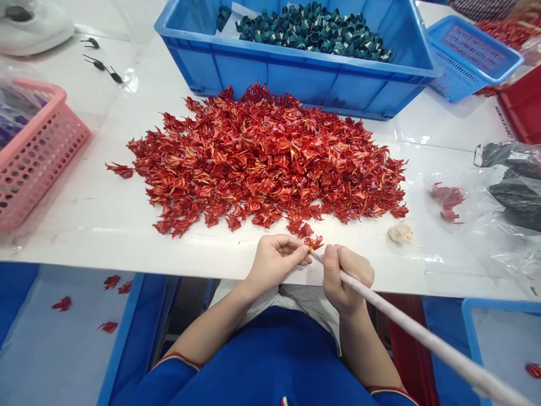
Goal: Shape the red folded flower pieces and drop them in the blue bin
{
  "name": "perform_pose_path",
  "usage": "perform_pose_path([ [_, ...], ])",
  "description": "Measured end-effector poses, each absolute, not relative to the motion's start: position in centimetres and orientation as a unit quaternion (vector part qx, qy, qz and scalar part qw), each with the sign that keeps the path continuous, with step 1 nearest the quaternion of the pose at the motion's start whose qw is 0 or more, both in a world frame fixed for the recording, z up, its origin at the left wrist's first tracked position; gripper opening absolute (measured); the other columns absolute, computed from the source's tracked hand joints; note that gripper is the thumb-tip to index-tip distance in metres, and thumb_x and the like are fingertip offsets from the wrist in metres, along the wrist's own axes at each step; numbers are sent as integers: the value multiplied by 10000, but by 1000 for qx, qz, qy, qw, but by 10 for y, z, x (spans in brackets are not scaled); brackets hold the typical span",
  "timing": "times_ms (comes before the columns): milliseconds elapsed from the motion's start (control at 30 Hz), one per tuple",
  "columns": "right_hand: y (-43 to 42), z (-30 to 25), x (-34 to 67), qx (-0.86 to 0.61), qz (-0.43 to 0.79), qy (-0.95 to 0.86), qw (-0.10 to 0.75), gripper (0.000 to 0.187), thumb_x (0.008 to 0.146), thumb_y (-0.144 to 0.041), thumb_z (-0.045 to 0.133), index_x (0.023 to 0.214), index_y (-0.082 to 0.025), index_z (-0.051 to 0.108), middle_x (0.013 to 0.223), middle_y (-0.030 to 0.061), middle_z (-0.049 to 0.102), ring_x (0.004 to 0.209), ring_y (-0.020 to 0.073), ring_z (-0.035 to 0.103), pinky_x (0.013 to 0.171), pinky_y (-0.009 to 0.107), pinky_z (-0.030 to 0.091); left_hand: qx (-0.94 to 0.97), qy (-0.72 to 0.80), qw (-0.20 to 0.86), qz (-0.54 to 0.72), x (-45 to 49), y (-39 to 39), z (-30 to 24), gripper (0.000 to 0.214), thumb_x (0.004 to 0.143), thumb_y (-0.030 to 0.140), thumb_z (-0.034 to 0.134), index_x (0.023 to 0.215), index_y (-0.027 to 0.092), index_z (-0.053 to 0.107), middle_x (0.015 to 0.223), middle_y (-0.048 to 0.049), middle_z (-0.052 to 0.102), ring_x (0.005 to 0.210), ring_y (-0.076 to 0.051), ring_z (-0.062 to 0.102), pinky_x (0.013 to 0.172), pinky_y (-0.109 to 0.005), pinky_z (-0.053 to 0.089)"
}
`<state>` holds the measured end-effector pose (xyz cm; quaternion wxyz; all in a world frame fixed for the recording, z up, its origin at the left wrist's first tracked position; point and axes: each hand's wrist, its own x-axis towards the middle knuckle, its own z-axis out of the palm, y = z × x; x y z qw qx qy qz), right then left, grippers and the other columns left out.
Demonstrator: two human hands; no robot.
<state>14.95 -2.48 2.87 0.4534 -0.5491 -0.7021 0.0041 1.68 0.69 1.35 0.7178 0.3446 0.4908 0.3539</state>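
**At the near edge of the counter (pixel 127 246), a red piece (pixel 314 243) at the tip of a pale rod (pixel 422 334)**

From the head view, the person's left hand (pixel 279 256) pinches the small red piece between thumb and fingertips, just above the counter and in front of a broad heap of red pieces (pixel 270 163). The right hand (pixel 349 276) is closed around the pale rod, thumb along its upper side; the rod runs off past the lower right corner. Its narrow tip points at the base of the held piece, though whether the two touch or merely overlap cannot be told.

Beyond the heap stands a blue crate (pixel 291 73) with dark green pieces (pixel 313 34) inside. A beige lump (pixel 400 233) sits to the right of the hands.

The likeliest trouble is at that tip: with so little of the piece to hold, a slight push from the rod could twist it out of the pinch, or the tip could slide off and jab the left thumb. A dropped piece could vanish among its lookalikes, since the heap's fringe lies just beside the fingers. The rod's long tail, if it snags, could also tug the right hand off line.
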Motion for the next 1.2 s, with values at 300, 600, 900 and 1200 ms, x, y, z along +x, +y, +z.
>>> perform_pose_path([
  [300,-30,24,150,-582,21,-664,470,380,913,-113,506,562,-211,398,430,-69,419,362,71,392,410,217,328,333,487,728,350,15,9,15,409,573,471,864,663,109,697,598,-82,733,605,-227,742,621,-311,648],
  [600,-38,15,151,-597,59,-562,569,320,922,-168,536,604,-202,517,488,-42,541,412,105,519,448,238,435,333,463,749,336,10,13,14,463,553,529,862,682,118,693,591,-73,731,580,-231,740,597,-307,642],
  [900,-24,34,147,-574,-15,-685,449,405,936,-136,487,565,-222,348,414,-78,376,340,65,348,390,220,302,336,484,728,352,15,9,17,453,538,524,866,649,121,691,585,-67,728,567,-204,729,595,-286,634],
  [1200,-37,18,163,-606,69,-640,467,411,922,-234,549,525,-197,448,424,-52,442,355,75,409,404,223,345,342,481,720,365,19,8,9,340,596,406,848,650,126,662,561,-53,704,535,-175,706,554,-252,598],
])
